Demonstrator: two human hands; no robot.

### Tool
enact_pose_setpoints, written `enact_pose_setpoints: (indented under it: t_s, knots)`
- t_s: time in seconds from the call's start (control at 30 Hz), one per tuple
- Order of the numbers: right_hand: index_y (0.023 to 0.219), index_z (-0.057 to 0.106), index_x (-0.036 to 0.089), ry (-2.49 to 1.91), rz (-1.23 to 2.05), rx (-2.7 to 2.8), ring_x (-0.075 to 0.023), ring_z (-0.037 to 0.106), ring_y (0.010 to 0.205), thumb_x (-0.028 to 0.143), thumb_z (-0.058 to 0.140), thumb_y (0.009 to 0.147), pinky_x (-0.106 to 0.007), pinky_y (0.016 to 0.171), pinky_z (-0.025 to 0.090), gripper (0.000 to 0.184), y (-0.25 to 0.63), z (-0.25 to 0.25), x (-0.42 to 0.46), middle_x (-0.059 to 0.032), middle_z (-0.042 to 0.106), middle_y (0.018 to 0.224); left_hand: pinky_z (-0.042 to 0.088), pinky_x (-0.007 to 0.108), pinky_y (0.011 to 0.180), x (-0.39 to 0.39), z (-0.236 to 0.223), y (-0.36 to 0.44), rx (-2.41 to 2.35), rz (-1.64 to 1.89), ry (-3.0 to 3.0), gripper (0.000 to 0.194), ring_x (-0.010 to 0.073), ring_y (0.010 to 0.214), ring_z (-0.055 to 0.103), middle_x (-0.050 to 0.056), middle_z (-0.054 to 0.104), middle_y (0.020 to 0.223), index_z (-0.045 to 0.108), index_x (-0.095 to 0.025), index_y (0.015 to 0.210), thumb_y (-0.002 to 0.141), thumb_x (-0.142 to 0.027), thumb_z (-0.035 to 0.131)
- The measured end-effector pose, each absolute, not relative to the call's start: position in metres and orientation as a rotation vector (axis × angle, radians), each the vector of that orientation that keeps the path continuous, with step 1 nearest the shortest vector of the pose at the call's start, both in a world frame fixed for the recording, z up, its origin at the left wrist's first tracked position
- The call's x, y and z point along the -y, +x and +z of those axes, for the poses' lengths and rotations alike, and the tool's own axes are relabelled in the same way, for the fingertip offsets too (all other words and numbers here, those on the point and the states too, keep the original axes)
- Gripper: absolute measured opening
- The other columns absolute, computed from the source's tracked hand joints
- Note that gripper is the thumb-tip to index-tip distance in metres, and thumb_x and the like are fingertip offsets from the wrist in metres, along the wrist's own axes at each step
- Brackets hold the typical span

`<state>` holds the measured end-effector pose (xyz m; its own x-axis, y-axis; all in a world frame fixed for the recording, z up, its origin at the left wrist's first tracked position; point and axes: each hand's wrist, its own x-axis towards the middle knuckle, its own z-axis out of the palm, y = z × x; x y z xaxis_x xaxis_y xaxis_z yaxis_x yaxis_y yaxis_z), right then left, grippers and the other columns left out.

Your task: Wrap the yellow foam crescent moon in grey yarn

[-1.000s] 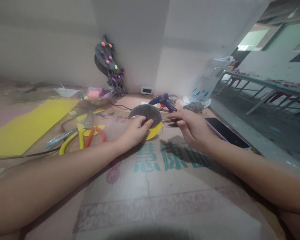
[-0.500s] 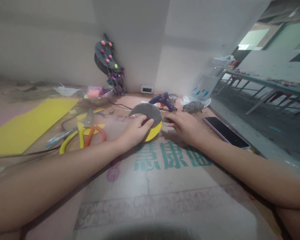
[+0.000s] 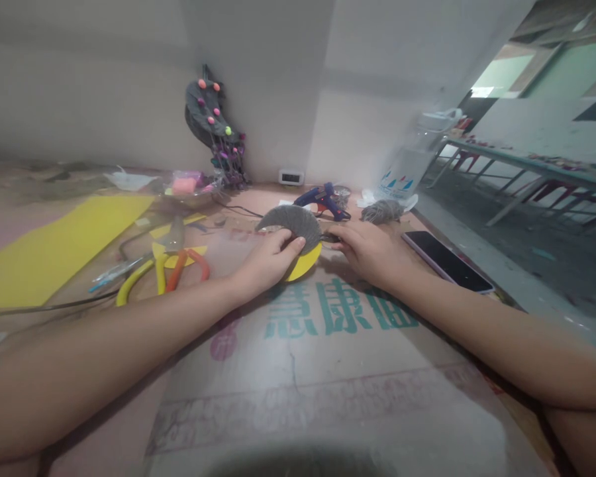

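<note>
- Printed sheet (image 3: 258, 411): the broadest thing, spread under both grips and towards the body, with green characters just on the near side of the fingers.
- Left hand (image 3: 268, 262): closed firmly, thumb on top and fingers mostly hidden, holding the crescent by its inner curve. It is the nearer hand, being right on the piece.
- Right hand (image 3: 362, 248): fingertips drawn together in a pinch, just beside the crescent's right edge; whether they touch it, I cannot tell.
- Crescent (image 3: 295, 220): bows away from the left grip, its long axis curving from a tip at the far left of the thumb, over the fingertips, then down along the right and back towards the body. Most is grey, with fine ridges like wound yarn.
- Yellow section (image 3: 305, 263): flat, smooth and uncovered, at the crescent's near end, just right of the left thumb and left of the right wrist.
- Grey yarn (image 3: 381, 212): a loose bundle beyond the right grip, similar in colour.
- Thin dark piece (image 3: 330, 237): the smallest, caught in the right pinch; too blurred to identify.
</note>
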<state>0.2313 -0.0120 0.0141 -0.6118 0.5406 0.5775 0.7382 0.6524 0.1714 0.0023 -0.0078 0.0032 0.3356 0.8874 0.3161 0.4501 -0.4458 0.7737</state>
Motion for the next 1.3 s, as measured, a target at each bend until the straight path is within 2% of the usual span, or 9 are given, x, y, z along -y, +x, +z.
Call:
enact_pose_setpoints:
  t_s: [0.33, 1.07, 1.17, 1.3]
  knots:
    - [0.112, 0.069, 0.014, -1.041, -0.477, 2.411, -0.0245, 0.069, 0.095, 0.025, 0.046, 0.101, -0.037, 0.081, 0.051, 0.028, 0.2313, 0.0167, 0.0138, -0.014, 0.076, 0.103, 0.031, 0.029, 0.055, 0.0107, 0.0053, 0.002, -1.052, 0.964, 1.905, 0.033, 0.0148, 0.059, 0.042, -0.003, 0.045, 0.058, 0.04, -0.022, 0.067, 0.093, -0.04, 0.049]
    - [0.108, 0.07, 0.015, -1.01, -0.561, 2.405, -0.0238, 0.069, 0.089, 0.026, 0.046, 0.101, -0.035, 0.077, 0.05, 0.028, 0.2317, 0.0163, 0.0134, -0.0121, 0.076, 0.098, 0.03, 0.029, 0.053, 0.0105, 0.0072, 0.0029, -1.032, 0.935, 1.83, 0.031, 0.0134, 0.056, 0.039, -0.003, 0.043, 0.059, 0.043, -0.021, 0.067, 0.092, -0.038, 0.051]
    - [0.108, 0.07, 0.015, -1.027, -0.505, 2.413, -0.0242, 0.069, 0.092, 0.026, 0.046, 0.101, -0.036, 0.08, 0.052, 0.028, 0.2305, 0.0181, 0.0157, -0.0124, 0.076, 0.098, 0.031, 0.028, 0.053, 0.0094, 0.0055, 0.0028, -1.031, 0.949, 1.843, 0.031, 0.0135, 0.058, 0.04, -0.003, 0.043, 0.06, 0.044, -0.021, 0.067, 0.092, -0.038, 0.051]
    - [0.116, 0.066, 0.016, -1.091, -0.347, 2.347, -0.0238, 0.069, 0.097, 0.028, 0.044, 0.102, -0.037, 0.083, 0.053, 0.029, 0.2305, 0.0211, 0.0213, -0.0124, 0.075, 0.108, 0.033, 0.028, 0.054, 0.005, 0.0002, 0.0018, -1.034, 0.974, 1.855, 0.033, 0.0136, 0.06, 0.042, -0.003, 0.045, 0.063, 0.044, -0.021, 0.068, 0.092, -0.042, 0.051]
